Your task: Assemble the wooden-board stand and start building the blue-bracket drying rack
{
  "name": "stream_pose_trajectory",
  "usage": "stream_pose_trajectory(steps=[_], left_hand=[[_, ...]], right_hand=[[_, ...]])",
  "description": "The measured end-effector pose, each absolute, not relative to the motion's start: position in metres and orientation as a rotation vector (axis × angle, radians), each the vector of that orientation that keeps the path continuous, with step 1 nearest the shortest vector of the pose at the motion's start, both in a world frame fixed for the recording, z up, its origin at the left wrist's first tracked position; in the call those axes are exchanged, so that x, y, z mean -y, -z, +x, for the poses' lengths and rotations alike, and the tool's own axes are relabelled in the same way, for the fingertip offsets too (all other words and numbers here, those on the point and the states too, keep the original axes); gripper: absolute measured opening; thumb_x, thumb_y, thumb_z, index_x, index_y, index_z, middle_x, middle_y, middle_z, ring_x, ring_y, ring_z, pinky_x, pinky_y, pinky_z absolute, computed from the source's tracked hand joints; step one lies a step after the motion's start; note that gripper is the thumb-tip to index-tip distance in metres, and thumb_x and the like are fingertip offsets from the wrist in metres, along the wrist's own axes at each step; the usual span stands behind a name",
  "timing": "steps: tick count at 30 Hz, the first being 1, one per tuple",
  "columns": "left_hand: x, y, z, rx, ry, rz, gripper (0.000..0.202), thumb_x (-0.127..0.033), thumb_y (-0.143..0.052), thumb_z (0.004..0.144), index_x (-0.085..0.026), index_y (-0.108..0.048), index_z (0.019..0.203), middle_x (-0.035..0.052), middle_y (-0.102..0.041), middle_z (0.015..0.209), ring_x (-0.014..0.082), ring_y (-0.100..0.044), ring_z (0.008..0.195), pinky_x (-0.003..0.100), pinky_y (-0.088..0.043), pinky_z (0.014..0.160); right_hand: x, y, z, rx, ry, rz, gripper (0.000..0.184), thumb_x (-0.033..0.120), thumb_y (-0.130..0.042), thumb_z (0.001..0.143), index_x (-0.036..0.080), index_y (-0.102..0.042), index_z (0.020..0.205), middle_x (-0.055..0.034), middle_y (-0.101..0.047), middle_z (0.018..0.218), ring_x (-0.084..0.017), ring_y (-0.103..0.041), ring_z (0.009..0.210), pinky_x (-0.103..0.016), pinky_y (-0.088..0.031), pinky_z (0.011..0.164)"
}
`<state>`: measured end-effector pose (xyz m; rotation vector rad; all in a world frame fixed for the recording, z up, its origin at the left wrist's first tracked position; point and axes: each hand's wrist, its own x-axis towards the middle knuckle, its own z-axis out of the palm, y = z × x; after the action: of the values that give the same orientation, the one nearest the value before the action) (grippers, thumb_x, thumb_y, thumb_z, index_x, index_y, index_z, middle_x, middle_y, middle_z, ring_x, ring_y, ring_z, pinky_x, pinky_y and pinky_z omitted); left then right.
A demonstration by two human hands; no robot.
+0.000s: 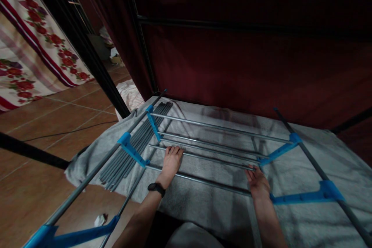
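A loose grey metal rod (215, 159) lies level across the middle of a partly built rack, between its blue plastic brackets. My left hand (172, 159), with a dark watch on the wrist, is closed over the rod near its left end. At the rod's right end, my right hand (257, 180) pinches it with the fingertips. A blue bracket (132, 150) on the left and a blue bracket (308, 193) on the right join the rack's long side poles. The front crossbar (203, 181) runs below both hands, and a rear crossbar (215, 125) spans behind them.
Several loose grey rods (136, 143) lie bundled on the grey blanket (200, 205) at left. A dark red curtain (232, 69) hangs behind the bed. Black bed posts (95, 66) stand at left, near a floral cloth (37, 42). A white crumpled item (100, 220) lies on the tiled floor.
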<state>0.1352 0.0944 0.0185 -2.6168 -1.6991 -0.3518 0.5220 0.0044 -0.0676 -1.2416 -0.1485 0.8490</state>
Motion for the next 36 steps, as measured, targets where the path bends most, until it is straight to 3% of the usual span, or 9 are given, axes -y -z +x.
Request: stream_pose_trajectory(steps=[10, 22, 36], left_hand=[[-0.096, -0.014, 0.133, 1.603, 0.385, -2.689, 0.032, -0.012, -0.041, 0.092, -0.018, -0.066, 0.111, 0.0103, -0.065, 0.104, 0.0244, -0.056, 0.099, 0.04, -0.038, 0.097], [-0.096, -0.006, 0.132, 1.541, 0.406, -2.642, 0.027, -0.014, -0.048, 0.093, -0.023, -0.068, 0.109, 0.0069, -0.066, 0.1, 0.0224, -0.057, 0.093, 0.038, -0.04, 0.089], [-0.095, -0.009, 0.134, 1.557, 0.381, -2.663, 0.026, -0.01, -0.046, 0.092, -0.019, -0.067, 0.105, 0.0077, -0.067, 0.099, 0.0229, -0.056, 0.094, 0.037, -0.039, 0.09]], right_hand=[[-0.009, 0.072, 0.529, 0.084, -0.897, -1.295, 0.013, 0.03, -0.048, 0.073, 0.024, -0.056, 0.082, -0.0046, -0.067, 0.086, -0.021, -0.068, 0.088, -0.041, -0.056, 0.085], [-0.01, 0.073, 0.535, -0.105, -1.033, -1.188, 0.024, 0.014, -0.038, 0.079, 0.02, -0.06, 0.087, -0.0031, -0.071, 0.088, -0.015, -0.071, 0.082, -0.03, -0.06, 0.071], [-0.009, 0.072, 0.532, -0.074, -1.018, -1.187, 0.019, 0.015, -0.042, 0.08, 0.02, -0.059, 0.084, -0.0032, -0.071, 0.089, -0.014, -0.07, 0.083, -0.032, -0.058, 0.079]])
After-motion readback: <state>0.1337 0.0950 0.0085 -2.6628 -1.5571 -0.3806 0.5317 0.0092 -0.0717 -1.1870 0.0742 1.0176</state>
